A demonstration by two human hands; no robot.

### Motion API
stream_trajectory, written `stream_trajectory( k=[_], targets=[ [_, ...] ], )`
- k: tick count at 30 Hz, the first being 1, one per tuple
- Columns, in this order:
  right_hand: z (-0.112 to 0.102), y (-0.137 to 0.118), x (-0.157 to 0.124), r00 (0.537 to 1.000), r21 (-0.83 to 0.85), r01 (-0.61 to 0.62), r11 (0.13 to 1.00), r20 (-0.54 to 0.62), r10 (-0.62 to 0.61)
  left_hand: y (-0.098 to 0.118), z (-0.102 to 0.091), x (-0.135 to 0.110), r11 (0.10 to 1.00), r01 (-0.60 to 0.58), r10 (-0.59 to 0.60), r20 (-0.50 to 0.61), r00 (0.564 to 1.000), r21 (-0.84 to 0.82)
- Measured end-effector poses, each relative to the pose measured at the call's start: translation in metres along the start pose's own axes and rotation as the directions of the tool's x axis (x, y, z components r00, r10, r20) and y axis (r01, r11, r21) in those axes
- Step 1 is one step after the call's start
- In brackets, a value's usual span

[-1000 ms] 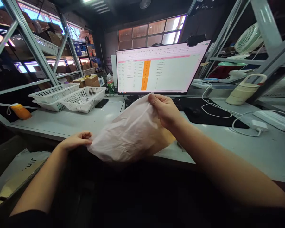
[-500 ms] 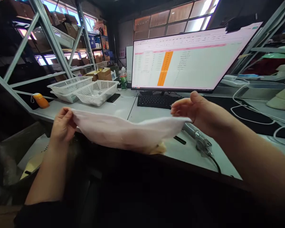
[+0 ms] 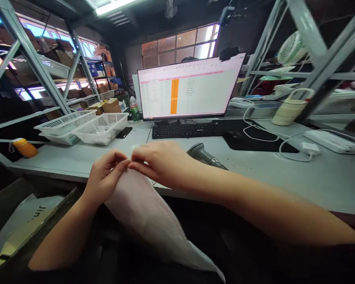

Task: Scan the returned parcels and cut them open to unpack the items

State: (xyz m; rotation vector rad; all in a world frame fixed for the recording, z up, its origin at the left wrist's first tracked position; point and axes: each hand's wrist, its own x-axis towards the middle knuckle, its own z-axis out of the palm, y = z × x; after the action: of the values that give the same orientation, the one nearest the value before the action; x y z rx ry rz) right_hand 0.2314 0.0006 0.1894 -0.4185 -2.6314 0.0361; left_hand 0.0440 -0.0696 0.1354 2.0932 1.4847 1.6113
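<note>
A whitish translucent plastic bag (image 3: 148, 213) hangs from my hands over the desk's front edge, its lower end trailing down to the right. My left hand (image 3: 105, 175) pinches one top corner between thumb and fingers. Right beside it, my right hand (image 3: 156, 161) is closed at the same corner, fingertips almost touching those of my left. What lies inside the bag cannot be made out. Behind my right wrist, a grey handheld barcode scanner (image 3: 205, 156) rests on the desk, partly covered by my forearm.
A monitor (image 3: 189, 94) showing a spreadsheet stands behind a black keyboard (image 3: 185, 131). White perforated baskets (image 3: 102, 132), a phone (image 3: 124, 132) and an orange bottle (image 3: 25, 148) are on the left. White cables (image 3: 279, 138) cross a black mat (image 3: 254, 142). An open bin (image 3: 68, 199) sits below left.
My right hand has moved left from the bag's far end to meet my left hand at one corner. The bag, stretched sideways before, now hangs down. The view has turned right.
</note>
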Motion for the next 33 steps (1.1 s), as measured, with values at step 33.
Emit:
stream_trajectory(
  k=[33],
  targets=[
    [0.015, 0.070, -0.101, 0.864, -0.035, -0.302, 0.953, 0.411, 0.290, -0.075, -0.065, 0.019, 0.987, 0.032, -0.127, -0.648, 0.751, -0.157]
  ],
)
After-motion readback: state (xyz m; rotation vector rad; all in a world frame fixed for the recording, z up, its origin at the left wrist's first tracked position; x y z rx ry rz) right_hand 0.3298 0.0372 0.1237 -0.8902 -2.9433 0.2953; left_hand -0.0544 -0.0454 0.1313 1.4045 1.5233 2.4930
